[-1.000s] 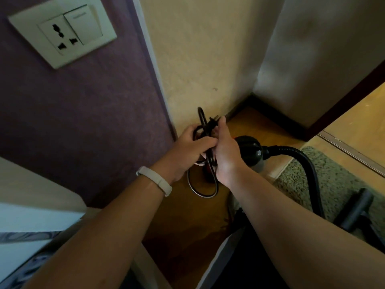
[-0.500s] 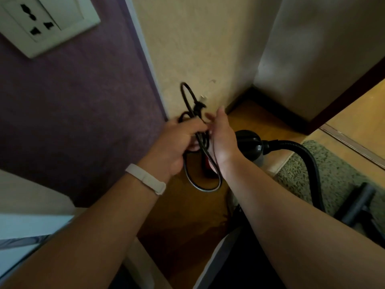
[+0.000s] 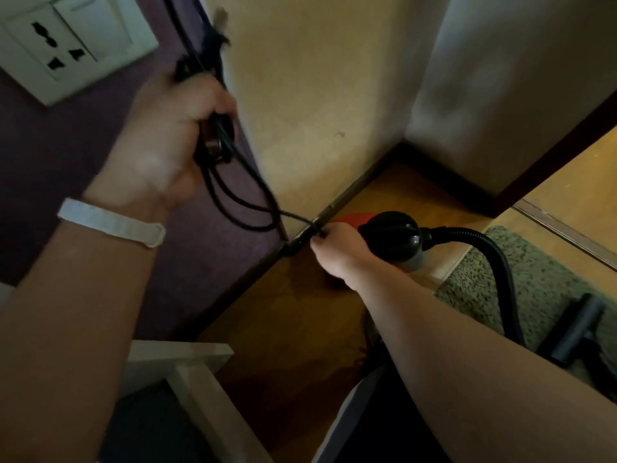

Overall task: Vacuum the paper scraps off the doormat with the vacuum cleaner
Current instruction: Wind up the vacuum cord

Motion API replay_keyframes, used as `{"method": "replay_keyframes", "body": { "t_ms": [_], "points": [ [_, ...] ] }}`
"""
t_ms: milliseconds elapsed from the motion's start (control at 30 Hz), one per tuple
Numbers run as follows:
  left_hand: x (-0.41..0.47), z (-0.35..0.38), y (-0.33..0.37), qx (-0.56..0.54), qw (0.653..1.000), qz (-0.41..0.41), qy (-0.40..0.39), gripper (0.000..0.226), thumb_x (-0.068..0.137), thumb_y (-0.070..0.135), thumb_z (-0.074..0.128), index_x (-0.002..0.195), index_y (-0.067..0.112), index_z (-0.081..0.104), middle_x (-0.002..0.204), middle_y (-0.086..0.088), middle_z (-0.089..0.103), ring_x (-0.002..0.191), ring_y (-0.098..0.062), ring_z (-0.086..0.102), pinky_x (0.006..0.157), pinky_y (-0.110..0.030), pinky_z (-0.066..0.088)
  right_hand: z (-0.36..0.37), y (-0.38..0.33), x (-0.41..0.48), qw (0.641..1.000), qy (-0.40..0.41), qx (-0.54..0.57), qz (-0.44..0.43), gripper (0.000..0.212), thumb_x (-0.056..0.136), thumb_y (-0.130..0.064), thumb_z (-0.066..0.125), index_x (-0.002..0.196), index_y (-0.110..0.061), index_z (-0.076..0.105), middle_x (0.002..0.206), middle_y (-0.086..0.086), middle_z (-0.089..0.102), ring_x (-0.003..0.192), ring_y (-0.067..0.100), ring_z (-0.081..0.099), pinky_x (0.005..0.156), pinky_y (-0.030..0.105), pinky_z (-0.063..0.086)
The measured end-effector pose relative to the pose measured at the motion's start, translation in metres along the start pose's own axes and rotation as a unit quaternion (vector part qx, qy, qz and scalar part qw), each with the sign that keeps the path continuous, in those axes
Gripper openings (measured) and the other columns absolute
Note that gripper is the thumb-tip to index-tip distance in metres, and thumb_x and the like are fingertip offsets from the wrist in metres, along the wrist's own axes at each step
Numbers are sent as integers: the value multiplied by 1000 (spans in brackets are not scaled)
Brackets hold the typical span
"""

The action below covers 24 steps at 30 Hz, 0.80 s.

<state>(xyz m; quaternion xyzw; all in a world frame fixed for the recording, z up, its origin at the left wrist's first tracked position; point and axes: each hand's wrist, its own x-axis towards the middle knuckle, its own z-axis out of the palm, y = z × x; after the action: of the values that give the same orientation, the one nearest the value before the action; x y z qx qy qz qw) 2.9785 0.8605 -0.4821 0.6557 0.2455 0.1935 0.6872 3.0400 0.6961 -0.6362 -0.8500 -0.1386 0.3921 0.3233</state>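
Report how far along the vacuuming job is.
Done: the vacuum cleaner stands beside the doormat, its nozzle lying on the mat. In hand: the left hand grips the coiled power cord near the wall socket while the right hand pinches a strand lower down. Left: the socket is empty, so plugging in and all vacuuming remain.

No legible text or labels.

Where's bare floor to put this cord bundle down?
Bare wood floor lies between the purple wall, the white furniture and the right forearm; a smaller strip sits in the corner behind the vacuum cleaner. Crowded: the doormat, with hose and nozzle on it, and around the right hand pinching the cord.
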Motion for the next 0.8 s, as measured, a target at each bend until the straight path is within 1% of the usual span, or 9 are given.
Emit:
{"method": "replay_keyframes", "body": {
  "t_ms": [67, 133, 233, 300, 400, 467, 567, 700, 800],
  "points": [
    [5, -6, -23, 219, 976, 20, 6, 25, 77, 11, 73, 84, 24, 54, 75, 5, 57, 62, -7, 57, 54, -25, 48, -7, -1, 2, 989, 38, 138, 29, 23, 100, -20, 50, 83, -12, 62, 75, 8, 59, 64, 24, 55, 60, 40, 49],
    [1, -2, -53, 336, 940, 3, -64, 31, 82, 2, 72, 91, 21, 50, 83, 1, 57, 68, -11, 58, 51, -22, 50, -14, -6, -2, 973, 43, 226, 32, 23, 101, -20, 50, 84, -12, 64, 79, 6, 63, 69, 20, 62, 69, 38, 56],
    [-7, 1, -102, 299, 934, -73, -181, 45, 80, -3, 75, 106, 24, 50, 107, -8, 64, 98, -22, 65, 74, -25, 57, -19, -13, -8, 955, -13, 297, -8, 32, 104, -25, 46, 82, -7, 61, 72, 7, 58, 61, 18, 57, 61, 30, 50],
    [-9, 7, -126, 271, 929, -111, -226, 67, 79, 2, 78, 132, 27, 46, 120, -2, 63, 114, -16, 62, 87, -25, 52, -21, -13, -8, 944, -35, 328, -19, 38, 106, -31, 43, 79, -8, 58, 65, 6, 55, 55, 17, 52, 58, 29, 46],
    [-8, 24, -153, 151, 948, -144, -240, 89, 80, 1, 78, 149, 30, 30, 127, 4, 60, 112, -2, 61, 89, -19, 50, -24, -11, -4, 931, -11, 365, -1, 41, 105, -36, 43, 76, -10, 57, 59, 3, 52, 50, 15, 47, 55, 29, 40],
    [-2, 32, -166, 86, 953, -156, -246, 77, 77, 6, 80, 136, 36, 40, 116, 9, 64, 104, -1, 65, 90, -23, 51, -26, -9, 0, 916, 15, 398, 39, 42, 104, -37, 46, 73, -10, 55, 59, 3, 49, 48, 15, 42, 54, 29, 37],
    [2, 44, -179, 67, 928, -172, -325, 37, 66, 23, 79, 97, 37, 65, 87, 12, 68, 91, -15, 62, 94, -40, 44, -28, -5, 7, 905, 25, 415, 89, 37, 101, -38, 51, 78, -10, 57, 66, 5, 52, 53, 17, 44, 60, 32, 40],
    [9, 60, -185, 51, 903, -204, -376, 17, 66, 16, 73, 76, 30, 69, 80, 8, 67, 85, -10, 62, 90, -34, 43, -35, 6, 13, 899, 15, 427, 98, 34, 102, -34, 50, 82, -7, 56, 78, 11, 55, 72, 27, 53, 76, 41, 55],
    [20, 71, -181, 75, 893, -205, -394, 15, 66, 17, 71, 71, 31, 72, 80, 10, 68, 85, -9, 63, 89, -32, 43, -47, 13, 19, 888, 25, 447, 103, 35, 102, -31, 51, 78, -6, 55, 70, 8, 52, 62, 23, 50, 62, 37, 54]
  ]
}}
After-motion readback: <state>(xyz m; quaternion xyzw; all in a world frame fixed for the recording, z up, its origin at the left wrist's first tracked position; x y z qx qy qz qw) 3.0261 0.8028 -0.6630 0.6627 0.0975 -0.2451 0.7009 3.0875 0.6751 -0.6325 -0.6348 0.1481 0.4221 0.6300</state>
